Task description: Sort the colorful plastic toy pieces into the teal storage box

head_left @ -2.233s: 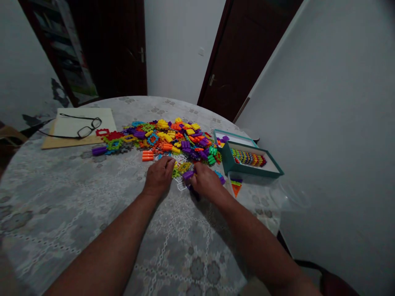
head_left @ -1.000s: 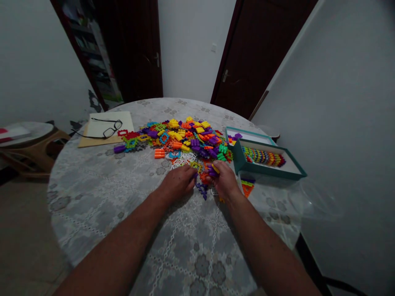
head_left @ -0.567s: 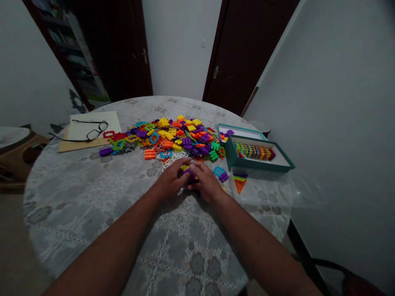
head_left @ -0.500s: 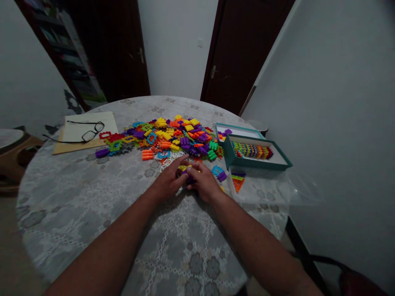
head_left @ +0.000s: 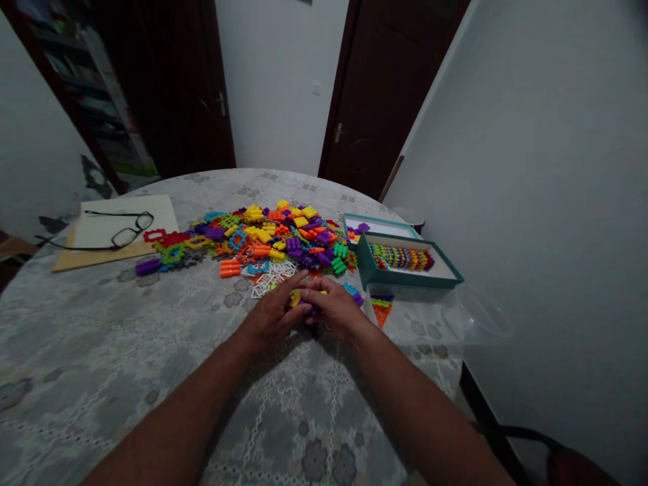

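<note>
Evidently, yellow-and-purple pieces point(head_left: 295, 298) are held between both hands on the near side of the pile point(head_left: 268, 235).

The pieces are gripped by the curled fingers of the left hand point(head_left: 271, 312) and the right hand point(head_left: 338, 309), which meet low over the tablecloth point(head_left: 278, 418), presumably so that both sides are steadied; exact contacts are hidden by the fingers. Room for moving is offered toward the near side and the left. To the right, movement is limited by the clear container point(head_left: 478, 314) and, beyond it, the wall of the teal box point(head_left: 405, 278). The pile is placed just beyond the fingers, apparently for easy reach. At far left, glasses point(head_left: 124, 237) are laid on paper point(head_left: 165, 208); the curved far table edge point(head_left: 253, 170) is noted behind the pile.
</note>
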